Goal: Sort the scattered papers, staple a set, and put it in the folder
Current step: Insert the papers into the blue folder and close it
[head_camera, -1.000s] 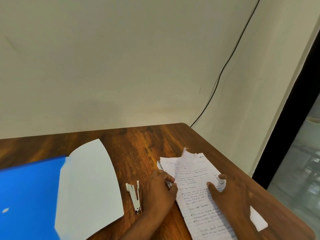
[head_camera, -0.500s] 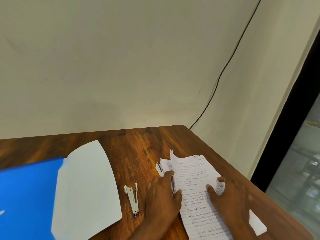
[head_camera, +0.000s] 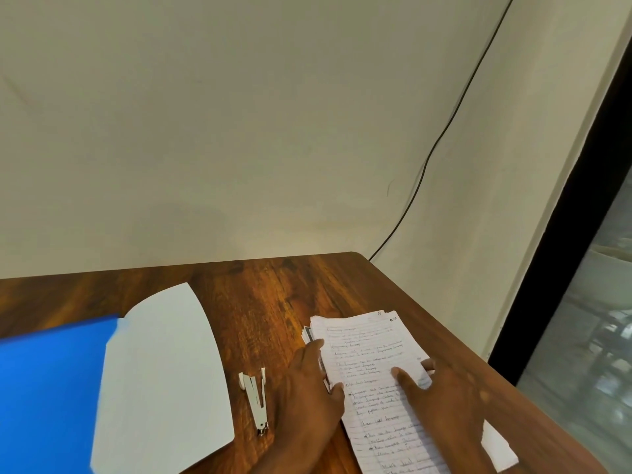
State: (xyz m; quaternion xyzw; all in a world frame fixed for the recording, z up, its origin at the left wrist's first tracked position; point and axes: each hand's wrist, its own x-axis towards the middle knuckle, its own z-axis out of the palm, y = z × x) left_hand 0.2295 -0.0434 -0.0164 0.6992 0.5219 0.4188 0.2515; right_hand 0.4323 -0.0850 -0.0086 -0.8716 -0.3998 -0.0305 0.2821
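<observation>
Nearest to the person, both hands lie on a stack of lined papers at the right part of the wooden table. The pages are covered with handwriting, too small to read. The left hand rests along the left edge of the stack, its fingers nearly straight and together, the thumb touching the top sheet. It does not grip anything. The right hand lies flat on the right side of the stack. Its thumb presses on the written page, and one fingertip shows over the right edge of the papers. I cannot tell if the other fingers curl under the edge. One more white sheet shows from under the right wrist, near the table's right edge.

Just beside the left hand, on the bare wood, lies a small white stapler, with its narrow end toward the person. It touches nothing.

To the left of the stapler lies the blue folder, open, with a pale inner flap spread over its right part. The folder is well apart from the papers.

Farther away, behind the table, stands a plain cream wall. A thin black cable runs down it to the far right corner of the table. At the far right, a dark frame stands beside a glass pane.
</observation>
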